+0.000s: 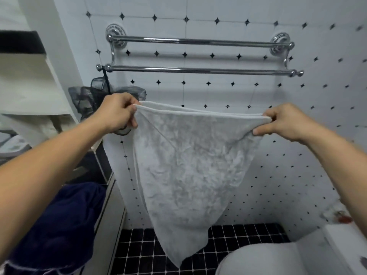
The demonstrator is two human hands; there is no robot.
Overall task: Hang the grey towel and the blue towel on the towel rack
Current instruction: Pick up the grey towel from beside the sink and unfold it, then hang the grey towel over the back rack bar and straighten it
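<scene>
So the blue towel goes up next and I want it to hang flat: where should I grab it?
Judging by its heaped, bunched shape, the blue towel is best approached from above: find one hemmed edge, pinch its two corners, as both hands now hold the grey towel.

One head-worn view looks forward and down, close to the towel rack (198, 56).

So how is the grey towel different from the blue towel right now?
The grey towel is pale; the blue towel is dark navy. The grey towel is held up by its top edge between the left hand and right hand, spread wide and hanging to a point, while the blue towel lies bunched in a heap at lower left, untouched. Neither is on the towel rack yet.
</scene>
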